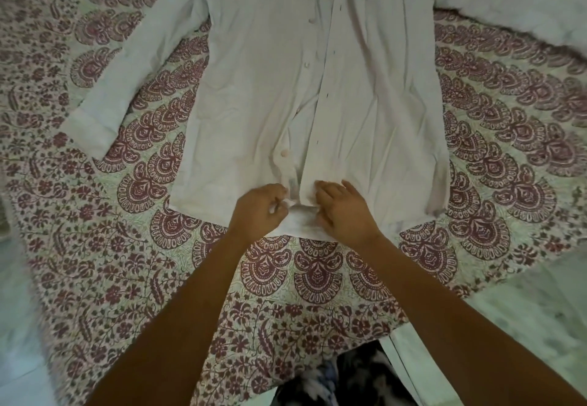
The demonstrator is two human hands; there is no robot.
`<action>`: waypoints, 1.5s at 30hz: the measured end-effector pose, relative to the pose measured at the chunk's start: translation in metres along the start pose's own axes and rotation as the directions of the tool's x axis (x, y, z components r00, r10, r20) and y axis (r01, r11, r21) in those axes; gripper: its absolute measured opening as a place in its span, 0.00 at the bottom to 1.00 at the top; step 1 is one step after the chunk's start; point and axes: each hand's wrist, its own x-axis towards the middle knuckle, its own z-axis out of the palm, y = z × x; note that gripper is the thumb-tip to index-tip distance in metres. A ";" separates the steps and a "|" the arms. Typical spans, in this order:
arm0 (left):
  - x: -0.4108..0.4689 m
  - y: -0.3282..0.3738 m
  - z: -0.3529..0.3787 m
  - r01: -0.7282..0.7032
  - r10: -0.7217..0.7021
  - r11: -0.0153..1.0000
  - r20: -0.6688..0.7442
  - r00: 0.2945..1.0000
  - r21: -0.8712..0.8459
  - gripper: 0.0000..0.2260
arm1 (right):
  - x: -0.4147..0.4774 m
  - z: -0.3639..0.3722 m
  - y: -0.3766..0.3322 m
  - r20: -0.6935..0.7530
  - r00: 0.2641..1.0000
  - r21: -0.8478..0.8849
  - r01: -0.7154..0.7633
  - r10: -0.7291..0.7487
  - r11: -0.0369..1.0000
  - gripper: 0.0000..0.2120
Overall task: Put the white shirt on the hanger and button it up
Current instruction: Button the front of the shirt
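The white shirt lies flat and face up on the patterned bedspread, collar away from me, both sleeves spread out to the sides. Its two front panels lie apart along the placket, with several unfastened buttons showing on the left panel. My left hand pinches the left front edge near the hem. My right hand grips the right front edge beside it. The two hands almost touch at the bottom of the placket. A small dark piece at the collar, at the top edge, may be the hanger; most of it is hidden.
The bedspread with a maroon mandala print covers the bed. Pale floor shows at the lower right and lower left. A strip of white cloth and dark patterned clothing lie at the bottom edge below my arms.
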 end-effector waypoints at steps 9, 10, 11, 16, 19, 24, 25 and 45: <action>-0.029 -0.003 0.010 -0.250 0.153 0.912 0.295 0.943 0.326 0.19 | -0.039 0.014 -0.002 0.108 0.991 -0.063 0.084 -0.076 0.995 0.17; -0.025 -0.002 0.012 -0.298 0.156 0.867 0.351 0.923 0.399 0.18 | -0.039 0.021 -0.002 0.117 0.992 -0.048 0.055 -0.049 0.997 0.17; -0.022 -0.001 0.012 -0.335 0.145 0.826 0.403 0.904 0.453 0.19 | -0.038 0.024 -0.003 0.122 0.992 -0.033 0.026 -0.022 0.999 0.16; -0.002 0.012 0.001 -0.226 0.030 0.829 0.363 0.931 0.511 0.13 | -0.021 0.016 -0.019 0.094 0.980 0.101 -0.187 0.177 0.977 0.18; 0.017 0.010 -0.009 -0.050 0.019 0.964 0.118 0.993 0.262 0.09 | 0.000 0.010 -0.022 0.066 0.934 0.154 -0.357 0.351 0.921 0.10; 0.059 0.015 -0.013 -0.070 0.040 0.980 -0.158 0.987 -0.186 0.08 | 0.043 0.009 -0.014 0.007 0.816 0.261 -0.560 0.578 0.786 0.17; 0.066 0.015 -0.011 -0.073 0.040 0.974 -0.157 0.987 -0.215 0.08 | 0.049 0.009 -0.012 0.021 0.795 0.264 -0.589 0.606 0.764 0.20; 0.080 0.018 0.012 0.211 -0.243 0.952 -0.130 0.961 -0.224 0.04 | 0.088 0.003 -0.001 0.041 0.776 -0.012 -0.630 0.630 0.777 0.06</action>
